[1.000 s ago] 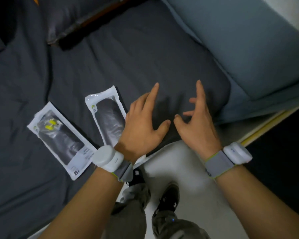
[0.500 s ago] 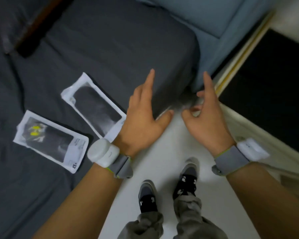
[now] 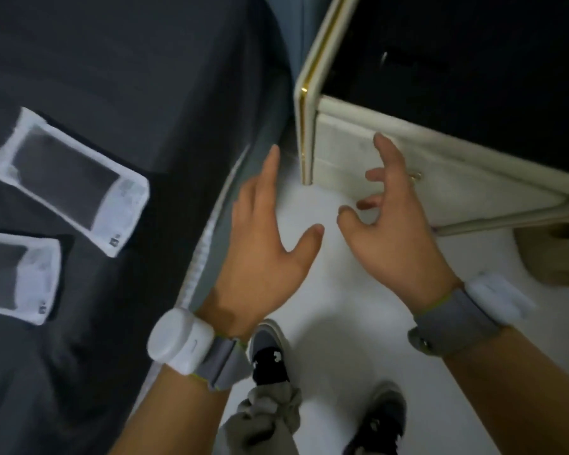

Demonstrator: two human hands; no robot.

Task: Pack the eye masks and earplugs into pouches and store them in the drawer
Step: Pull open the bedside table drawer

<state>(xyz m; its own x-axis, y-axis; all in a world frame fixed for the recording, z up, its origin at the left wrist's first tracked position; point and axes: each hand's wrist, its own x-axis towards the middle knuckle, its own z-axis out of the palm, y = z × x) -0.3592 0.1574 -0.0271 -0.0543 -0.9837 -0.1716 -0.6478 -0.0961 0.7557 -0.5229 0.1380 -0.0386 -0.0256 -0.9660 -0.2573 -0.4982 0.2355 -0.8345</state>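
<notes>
Pouches: two flat clear-and-white packets lie on the dark bedsheet [image 3: 119, 77] at 9 o'clock, the upper pouch [image 3: 69, 178] tilted, the lower pouch [image 3: 15, 277] just below it and cut by the frame edge; they sit close together, apparently not touching. Contents look dark; motion blur hides whether earplugs are inside. Both hands are well apart from the pouches. Left hand [image 3: 263, 254] hovers over the white floor [image 3: 326, 290] at centre, fingers spread, holding nothing. Right hand [image 3: 395, 238] is empty too, fingers curled loosely and open, reaching toward 1 o'clock at the cream front of the bedside cabinet [image 3: 349, 152], close to a small gold knob [image 3: 416, 175]; contact cannot be confirmed. Judgement: packing looks finished, and the step in hand is opening the drawer for storage. Next move calls for the right fingers to close on the knob and pull outward, then a return to 9 o'clock to collect both pouches. A tan slipper [image 3: 552, 257] sits at 3 o'clock, clear of the drawer front.
</notes>
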